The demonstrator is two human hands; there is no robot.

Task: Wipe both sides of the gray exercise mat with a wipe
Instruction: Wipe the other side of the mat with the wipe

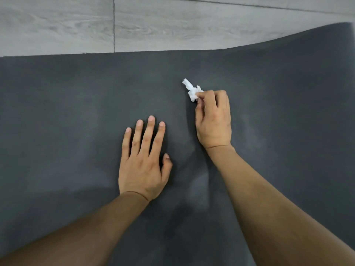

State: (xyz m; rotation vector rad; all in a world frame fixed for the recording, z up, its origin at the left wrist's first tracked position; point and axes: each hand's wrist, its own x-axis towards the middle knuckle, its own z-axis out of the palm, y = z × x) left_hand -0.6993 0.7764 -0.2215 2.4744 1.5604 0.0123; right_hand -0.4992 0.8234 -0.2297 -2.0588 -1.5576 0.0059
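The dark gray exercise mat (67, 121) fills most of the view, lying flat on the floor. My right hand (214, 120) is closed around a crumpled white wipe (192, 90), which sticks out past my fingertips and rests against the mat a little right of centre. My left hand (144, 160) lies flat on the mat, palm down, fingers spread, just left of and below the right hand. Faint lighter smears show on the mat around both hands.
Light gray wood-look floor (153, 25) runs beyond the mat's far edge. At the far right the mat's edge (326, 33) curls upward off the floor.
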